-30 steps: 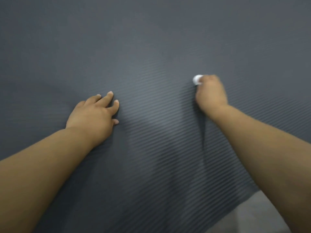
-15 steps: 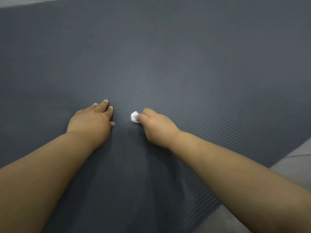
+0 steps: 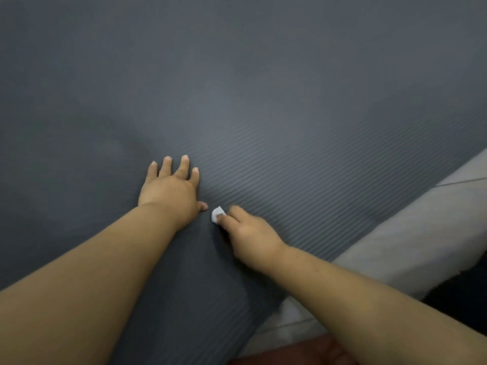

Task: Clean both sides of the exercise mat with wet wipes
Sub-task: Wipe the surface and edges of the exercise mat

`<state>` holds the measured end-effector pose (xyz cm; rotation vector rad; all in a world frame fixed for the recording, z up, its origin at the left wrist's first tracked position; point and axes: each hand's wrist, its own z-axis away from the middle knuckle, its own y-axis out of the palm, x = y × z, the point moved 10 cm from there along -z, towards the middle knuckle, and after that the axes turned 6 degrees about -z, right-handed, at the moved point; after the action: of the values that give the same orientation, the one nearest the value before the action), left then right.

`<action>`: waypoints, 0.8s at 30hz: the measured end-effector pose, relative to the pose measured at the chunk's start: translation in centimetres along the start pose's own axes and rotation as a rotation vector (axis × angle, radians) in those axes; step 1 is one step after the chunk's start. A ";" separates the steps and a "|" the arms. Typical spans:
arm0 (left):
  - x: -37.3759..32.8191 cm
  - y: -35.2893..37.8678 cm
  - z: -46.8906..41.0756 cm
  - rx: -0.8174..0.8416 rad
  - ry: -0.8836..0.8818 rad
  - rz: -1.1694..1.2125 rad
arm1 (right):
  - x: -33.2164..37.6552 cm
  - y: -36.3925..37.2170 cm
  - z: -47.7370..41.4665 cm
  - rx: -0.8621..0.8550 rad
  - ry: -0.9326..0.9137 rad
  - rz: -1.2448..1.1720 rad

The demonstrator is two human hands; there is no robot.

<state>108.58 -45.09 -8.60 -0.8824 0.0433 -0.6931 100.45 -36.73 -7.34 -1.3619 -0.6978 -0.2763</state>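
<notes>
Extends a bare left forearm from the lower left, angled up and to the right. Lays the left hand palm down on the dark grey ribbed foam mat, four fingers straight and slightly spread, thumb poking out to the right. Extends a bare right forearm from the lower right. Holds the right hand knuckles up, fingers curled, pinching a small crumpled white wet wipe down on the mat, just beside the left thumb, apart from it
</notes>
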 end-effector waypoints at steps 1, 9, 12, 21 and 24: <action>-0.2 0.3 0.1 -0.024 -0.005 0.003 | -0.1 -0.1 0.6 0.032 -0.030 0.035; -0.3 0.8 0.2 -0.089 -0.001 0.019 | -14.5 -9.2 5.5 -0.301 0.626 0.124; -0.3 0.9 0.2 -0.071 -0.006 0.024 | -9.0 -5.0 5.0 -0.266 0.550 0.045; -2.4 0.7 2.2 -0.054 0.025 0.000 | -6.9 -3.4 7.7 -0.006 0.339 0.215; -3.4 0.8 4.0 -0.039 0.058 0.014 | -12.1 -6.6 10.9 -0.088 0.695 0.168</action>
<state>107.59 -40.08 -7.40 -0.8990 0.1149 -0.7067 84.19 -30.23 -8.89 -1.2835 0.0081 -0.6113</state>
